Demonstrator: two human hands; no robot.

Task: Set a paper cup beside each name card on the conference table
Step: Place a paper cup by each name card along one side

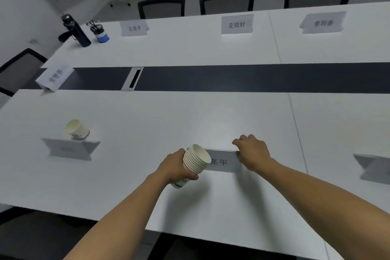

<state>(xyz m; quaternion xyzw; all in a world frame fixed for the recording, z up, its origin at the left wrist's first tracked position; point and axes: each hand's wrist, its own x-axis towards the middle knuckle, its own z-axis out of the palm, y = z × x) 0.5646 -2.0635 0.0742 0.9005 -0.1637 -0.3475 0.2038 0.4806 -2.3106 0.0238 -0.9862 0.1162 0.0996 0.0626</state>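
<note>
Left grip: my left hand (179,167) clenches the stack of paper cups (193,163), tilted so a cup can be drawn off.
Right grip: my right hand (252,153) pinches the middle name card (222,161), apparently steadying it.
Placed: one paper cup (76,130) stands just behind the left name card (70,149) on the counter (147,129).
Remaining: the middle card has none.

On the near side of the desk (130,116) I see a name card (70,148) at left with a single paper cup (77,130) just behind it. A second card (221,161) sits in the middle, a third (373,168) at the right edge. Across the centre strip (232,78), three cards (236,25) line the far side before three chairs (226,3). A bottle (76,30) and pen holder (100,31) stand at far left.
</note>
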